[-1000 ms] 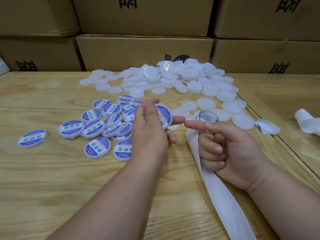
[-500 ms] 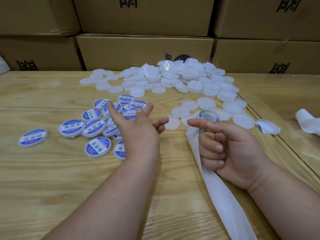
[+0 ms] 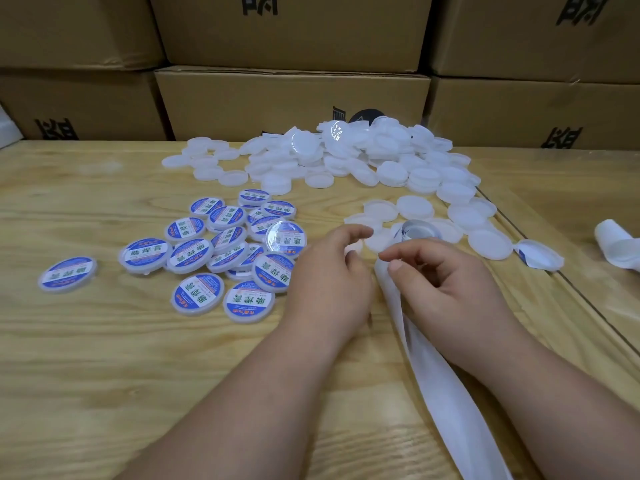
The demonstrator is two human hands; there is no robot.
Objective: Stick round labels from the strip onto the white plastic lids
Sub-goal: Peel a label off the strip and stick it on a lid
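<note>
My left hand (image 3: 329, 275) reaches across the wooden table, forefinger and thumb on either side of a blank white lid (image 3: 355, 246) and pinching its rim. My right hand (image 3: 446, 285) grips the white label strip (image 3: 446, 386), which runs from under its curled fingers towards the near edge. The strip's curled end (image 3: 419, 231) lies just beyond that hand. Left of my hands lies a heap of blue-labelled lids (image 3: 194, 254). One labelled lid (image 3: 286, 239) rests tilted on top of it.
A big pile of blank white lids (image 3: 367, 154) fills the back middle, with loose ones (image 3: 490, 243) trailing to the right. Cardboard boxes (image 3: 291, 102) wall off the far edge. A loose roll of backing paper (image 3: 618, 247) lies far right, beyond a seam in the table.
My left hand dropped the labelled lid onto the heap, then swung right to a blank lid. My right hand's forefinger has curled down to the strip.
</note>
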